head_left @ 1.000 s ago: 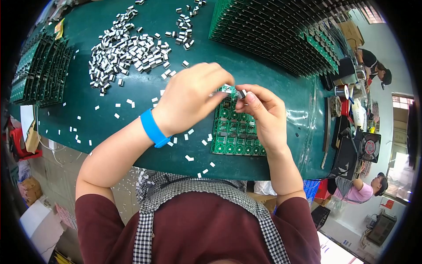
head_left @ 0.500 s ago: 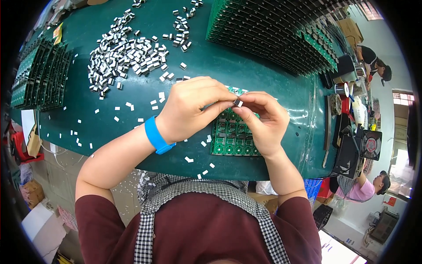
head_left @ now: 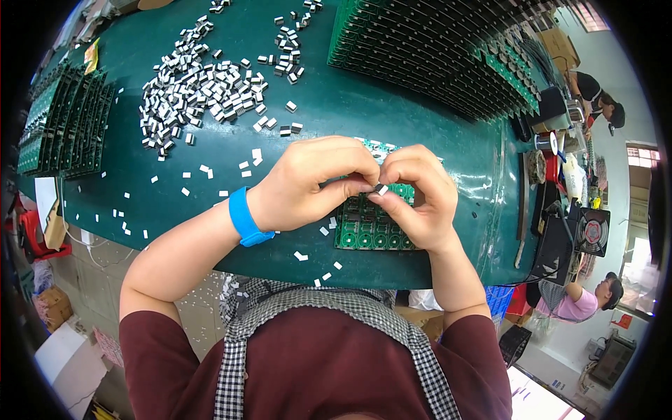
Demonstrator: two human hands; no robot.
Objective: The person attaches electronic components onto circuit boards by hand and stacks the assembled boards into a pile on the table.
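Observation:
A small black block with a white face [head_left: 381, 188] is pinched between the fingertips of both my hands. My left hand [head_left: 308, 178], with a blue band on its wrist, grips it from the left. From the other side, the thumb and bent fingers of my right hand [head_left: 423, 196] close on it. Beneath the hands lies a green circuit board panel [head_left: 376, 240] with rows of round patterns; its middle is partly hidden by my fingers. A pair of similar blocks [head_left: 290, 129] rests just beyond my left hand.
Many black-and-white blocks [head_left: 203, 87] lie heaped at the far left. Small flat white pieces [head_left: 301, 256] are scattered over the green table [head_left: 462, 255]. Circuit boards stand stacked at left [head_left: 63, 126] and far right [head_left: 427, 52]. A fan [head_left: 591, 231] and two people are at the right.
Both hands have moved slightly nearer to me with the block, still pinching it. A pair of blocks beyond my left hand now shows more fully.

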